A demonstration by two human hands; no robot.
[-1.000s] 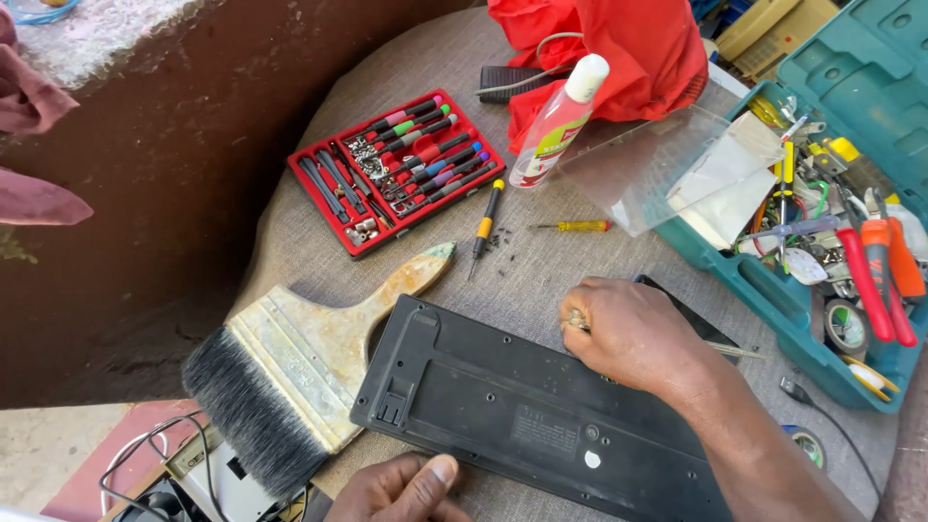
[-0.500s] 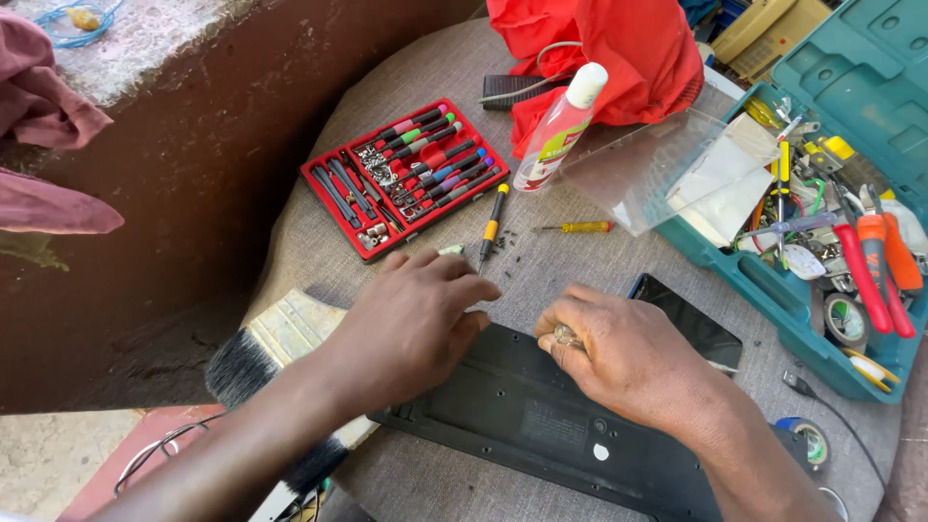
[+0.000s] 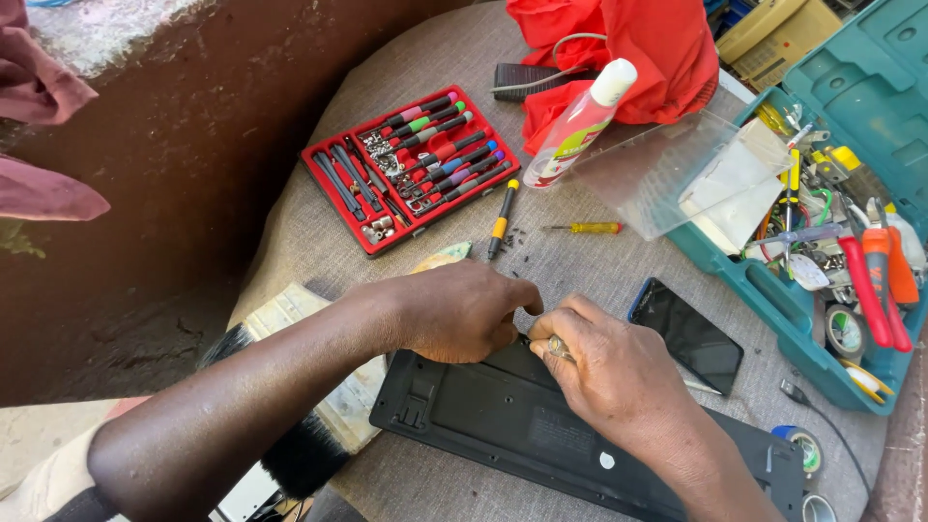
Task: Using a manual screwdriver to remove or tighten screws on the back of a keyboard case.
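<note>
My left hand [image 3: 462,311] has come in from the lower edge over the last second and now sits knuckle to knuckle with my right hand [image 3: 619,377] at the top rim of the black keyboard [image 3: 541,425]. Both sets of fingers are curled tight together at that rim. My right fingertips pinch something small and pale, but it is too tiny to make out, and what my left fingertips press on is hidden under the knuckles.

The keyboard lies face down across the grey woven cloth of the round table [image 3: 319,242]: matt black plastic, long and flat, with a small white dot on its back. Its right end runs out of the bottom edge.

My left forearm covers most of the wide paintbrush [image 3: 309,425]; only its pale ferrule, dark bristles and the tip of the wooden handle show.

Just right of my right hand lies a glossy dark phone [image 3: 688,333]. Above my hands lie a black and yellow screwdriver [image 3: 501,220] and a smaller yellow-handled one [image 3: 586,228], with tiny dark screws scattered between them. Farther out sit a red case of coloured bits [image 3: 411,166], a clear bottle with a white cap [image 3: 580,124], a crumpled red cloth [image 3: 628,48] and a teal plastic toolbox [image 3: 822,222], cut off at the right.
</note>
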